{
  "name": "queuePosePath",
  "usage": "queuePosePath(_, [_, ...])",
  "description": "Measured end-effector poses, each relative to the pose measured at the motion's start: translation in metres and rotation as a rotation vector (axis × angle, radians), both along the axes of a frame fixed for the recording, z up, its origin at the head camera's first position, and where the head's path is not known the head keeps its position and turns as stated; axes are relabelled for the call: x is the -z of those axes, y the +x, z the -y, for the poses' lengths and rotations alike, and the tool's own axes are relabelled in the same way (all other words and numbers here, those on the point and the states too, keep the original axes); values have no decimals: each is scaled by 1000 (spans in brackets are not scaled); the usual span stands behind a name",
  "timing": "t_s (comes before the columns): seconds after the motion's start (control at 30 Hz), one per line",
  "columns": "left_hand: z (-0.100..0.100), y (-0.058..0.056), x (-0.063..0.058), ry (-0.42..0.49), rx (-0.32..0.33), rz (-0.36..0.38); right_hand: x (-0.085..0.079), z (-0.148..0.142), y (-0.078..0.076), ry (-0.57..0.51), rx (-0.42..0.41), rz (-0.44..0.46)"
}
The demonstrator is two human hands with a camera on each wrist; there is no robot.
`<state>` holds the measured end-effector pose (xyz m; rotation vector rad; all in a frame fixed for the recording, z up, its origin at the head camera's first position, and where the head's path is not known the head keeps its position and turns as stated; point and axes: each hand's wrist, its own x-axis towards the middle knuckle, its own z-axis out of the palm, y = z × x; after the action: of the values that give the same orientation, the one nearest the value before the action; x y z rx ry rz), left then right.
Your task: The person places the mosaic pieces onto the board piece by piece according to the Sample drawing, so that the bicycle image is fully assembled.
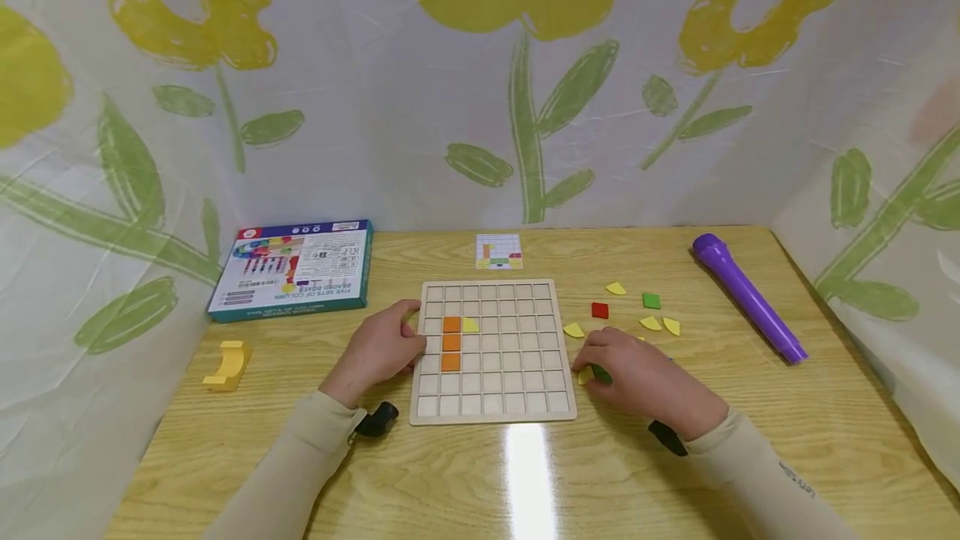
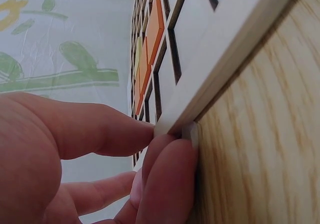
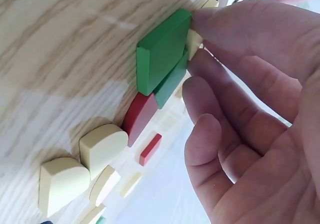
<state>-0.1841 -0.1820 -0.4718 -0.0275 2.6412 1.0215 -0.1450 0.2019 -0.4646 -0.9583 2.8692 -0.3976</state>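
A wooden grid board (image 1: 491, 382) lies mid-table, with three orange squares (image 1: 451, 342) in a column and a yellow quarter-circle (image 1: 470, 325) beside the top one. At its left edge my left hand (image 1: 378, 348) pinches the rim (image 2: 185, 104) between thumb and fingers. Just off the board's right edge, my right hand (image 1: 633, 377) has its thumb and curled fingers around a yellow piece (image 3: 195, 43), partly hidden by them. Right by the thumb is a thick green square (image 3: 165, 54), with another green piece (image 3: 172, 79) and a red curved piece (image 3: 140, 116) beside it.
Loose yellow quarter-circles (image 1: 616, 288), a red square (image 1: 600, 310) and a green square (image 1: 651, 301) lie right of the board. A pattern card (image 1: 498, 252) is behind it. A box (image 1: 292, 269), a yellow stand (image 1: 228, 365) and a purple microphone-shaped stick (image 1: 750, 298) lie farther out.
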Motion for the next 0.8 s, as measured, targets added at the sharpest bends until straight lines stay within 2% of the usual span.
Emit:
queuePosePath(0.1, [0, -1, 0, 5, 0, -2, -1, -1, 0, 3, 10, 6])
queuePosePath(0.23, [1, -1, 1, 8, 4, -7, -5, 2, -1, -11, -2, -34])
queuePosePath(0.37, [2, 0, 0, 8, 3, -5, -13, 18, -5, -19, -32, -77])
queuePosePath(0.57, [4, 1, 0, 12, 5, -16, -23, 74, -17, -53, -86, -85])
queuePosePath(0.8, [3, -1, 2, 2, 19, -20, -19, 145, -20, -121, -192, -55])
